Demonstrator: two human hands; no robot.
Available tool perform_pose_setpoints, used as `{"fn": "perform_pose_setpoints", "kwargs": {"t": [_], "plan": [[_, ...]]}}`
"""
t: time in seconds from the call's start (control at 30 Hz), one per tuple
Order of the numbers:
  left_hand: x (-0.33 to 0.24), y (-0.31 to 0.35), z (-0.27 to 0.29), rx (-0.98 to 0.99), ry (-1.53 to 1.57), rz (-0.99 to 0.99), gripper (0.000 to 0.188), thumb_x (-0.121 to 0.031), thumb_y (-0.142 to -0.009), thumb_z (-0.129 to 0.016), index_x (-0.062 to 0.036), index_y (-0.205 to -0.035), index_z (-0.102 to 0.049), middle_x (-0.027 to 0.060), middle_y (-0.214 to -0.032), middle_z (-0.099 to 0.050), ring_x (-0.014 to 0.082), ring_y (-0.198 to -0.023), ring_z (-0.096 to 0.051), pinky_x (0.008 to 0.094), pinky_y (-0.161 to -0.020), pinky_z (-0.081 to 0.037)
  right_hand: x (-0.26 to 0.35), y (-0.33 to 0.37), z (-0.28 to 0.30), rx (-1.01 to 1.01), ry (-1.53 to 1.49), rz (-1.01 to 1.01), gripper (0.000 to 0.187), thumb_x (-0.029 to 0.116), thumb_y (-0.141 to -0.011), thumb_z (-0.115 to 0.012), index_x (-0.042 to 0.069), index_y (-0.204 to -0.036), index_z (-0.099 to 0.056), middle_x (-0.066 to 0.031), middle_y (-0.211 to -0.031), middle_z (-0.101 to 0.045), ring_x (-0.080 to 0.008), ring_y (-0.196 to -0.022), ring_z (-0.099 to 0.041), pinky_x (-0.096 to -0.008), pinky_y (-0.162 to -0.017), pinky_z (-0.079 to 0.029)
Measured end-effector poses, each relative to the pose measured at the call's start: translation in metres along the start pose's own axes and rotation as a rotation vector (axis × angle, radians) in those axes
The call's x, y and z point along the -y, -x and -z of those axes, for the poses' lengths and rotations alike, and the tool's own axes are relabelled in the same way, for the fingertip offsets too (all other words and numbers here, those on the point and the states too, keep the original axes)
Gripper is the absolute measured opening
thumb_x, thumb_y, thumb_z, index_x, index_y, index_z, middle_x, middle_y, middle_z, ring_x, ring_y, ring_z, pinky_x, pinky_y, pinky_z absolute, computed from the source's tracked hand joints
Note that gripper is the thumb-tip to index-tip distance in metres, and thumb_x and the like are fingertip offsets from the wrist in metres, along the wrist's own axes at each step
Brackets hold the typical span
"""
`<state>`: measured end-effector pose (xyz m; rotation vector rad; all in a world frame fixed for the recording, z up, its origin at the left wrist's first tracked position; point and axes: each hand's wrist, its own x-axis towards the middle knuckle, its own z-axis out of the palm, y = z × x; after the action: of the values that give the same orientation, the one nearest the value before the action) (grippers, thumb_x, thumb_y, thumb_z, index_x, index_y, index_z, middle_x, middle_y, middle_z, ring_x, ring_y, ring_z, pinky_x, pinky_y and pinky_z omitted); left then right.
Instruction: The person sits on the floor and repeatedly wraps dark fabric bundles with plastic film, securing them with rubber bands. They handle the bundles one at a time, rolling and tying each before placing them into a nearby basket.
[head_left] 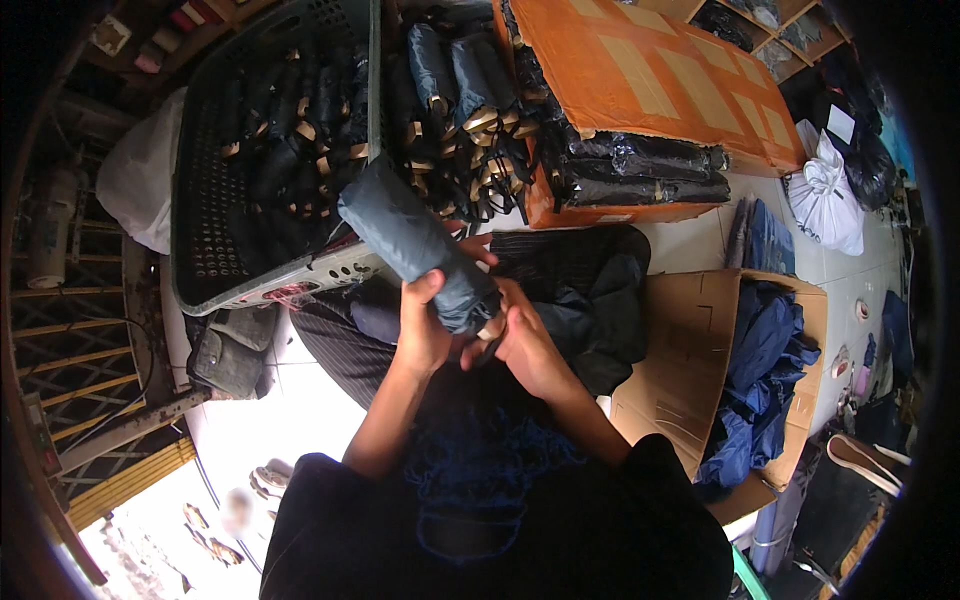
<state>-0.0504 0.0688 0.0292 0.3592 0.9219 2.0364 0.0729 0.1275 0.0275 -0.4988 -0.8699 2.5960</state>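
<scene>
A folded compact umbrella (415, 240) in dark grey-blue fabric slants up and to the left in front of my chest. My left hand (425, 325) is wrapped round its lower half, the thumb lying along the cloth. At the near end, my right hand (525, 345) closes around the light wood-coloured handle (491, 327), with part of its grip hidden. Beyond the hands, similar grey umbrellas (482, 85) with pale handle ends lie in a heap. More dark ones (290, 130) fill a green plastic crate (200, 265) at the far left.
Behind the heap, an orange-brown carton (680, 70) holds dark plastic-wrapped bundles (640, 170). On the right, an open cardboard box (670, 350) contains blue fabric (755, 370). White sacks (830, 190) stand at the far right. A metal lattice gate (95, 340) runs along the left.
</scene>
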Motion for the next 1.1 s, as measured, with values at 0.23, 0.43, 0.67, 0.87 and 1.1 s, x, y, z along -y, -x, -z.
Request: {"fn": "perform_pose_setpoints", "kwargs": {"t": [0.23, 0.43, 0.67, 0.87, 1.1], "plan": [[0.0, 0.003, -0.005, 0.101, -0.086, 0.099, 0.072, -0.027, -0.078, -0.07, 0.004, -0.13, -0.032, 0.0172, -0.092, -0.06, 0.0306, -0.1, -0.06, 0.0411, -0.087, -0.048, 0.012, 0.002, 0.007, 0.115, 0.163, -0.144, 0.031, 0.016, -0.094, -0.054, 0.002, -0.118, -0.042, -0.005, -0.086, -0.05, -0.0094, -0.06, -0.052, -0.0223, -0.045, -0.036], [0.012, 0.013, -0.009, 0.07, -0.141, 0.188, 0.057, -0.023, -0.08, -0.07, 0.0054, -0.121, -0.043, 0.0139, -0.091, -0.062, 0.0286, -0.102, -0.06, 0.0392, -0.087, -0.049, -0.001, 0.003, -0.009, -0.055, 0.017, -0.034, 0.034, 0.022, -0.097, -0.052, 0.006, -0.125, -0.039, -0.0006, -0.087, -0.048, -0.0089, -0.06, -0.044, -0.0233, -0.052, -0.035], [-0.012, 0.016, -0.024, 0.103, -0.305, 0.309, 0.058, -0.027, -0.087, -0.066, 0.0038, -0.13, -0.042, 0.0145, -0.116, -0.056, 0.0253, -0.109, -0.056, 0.0374, -0.089, -0.048, 0.011, -0.002, -0.001, -0.024, 0.064, 0.031, 0.036, 0.018, -0.096, -0.051, 0.005, -0.128, -0.038, -0.0004, -0.089, -0.049, -0.007, -0.062, -0.042, -0.0229, -0.051, -0.034], [-0.008, 0.016, -0.003, 0.09, -1.309, -0.855, 0.045, -0.011, -0.064, -0.081, -0.0066, -0.106, -0.068, 0.0124, -0.113, -0.057, 0.0298, -0.102, -0.054, 0.0429, -0.089, -0.043, 0.025, -0.005, 0.009, -0.017, 0.103, -0.034, 0.03, 0.024, -0.098, -0.05, 0.006, -0.12, -0.04, -0.0002, -0.077, -0.048, -0.0049, -0.053, -0.041, -0.0207, -0.045, -0.03], [-0.015, 0.012, 0.01, 0.284, -1.303, -0.769, 0.024, -0.004, -0.065, -0.078, -0.0036, -0.088, -0.07, 0.0086, -0.094, -0.063, 0.0279, -0.089, -0.059, 0.038, -0.076, -0.048, 0.014, -0.001, 0.023, -0.048, 0.172, -0.091, 0.025, 0.029, -0.101, -0.043, 0.007, -0.113, -0.044, -0.0009, -0.064, -0.044, -0.0075, -0.048, -0.04, -0.0211, -0.043, -0.028]]}}
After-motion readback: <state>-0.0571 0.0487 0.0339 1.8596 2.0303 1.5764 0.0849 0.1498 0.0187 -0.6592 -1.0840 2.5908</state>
